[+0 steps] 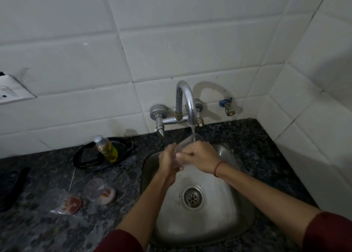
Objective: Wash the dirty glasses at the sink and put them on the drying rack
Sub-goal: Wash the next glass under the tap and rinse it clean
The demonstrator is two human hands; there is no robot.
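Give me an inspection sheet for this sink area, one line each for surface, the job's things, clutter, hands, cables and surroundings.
Surface: dark speckled stone counter around a steel sink.
Job's things: clear glass held under the running tap; two more glasses on the counter left of the sink, reddish residue at their bases. No drying rack in view.
Clutter: yellow-green bottle in a black pan; dark object at the left edge.
Hands: left hand and right hand both grip the glass.
Cables: nothing seen.
Surroundings: white tiled wall; wall socket at left; spare valve.
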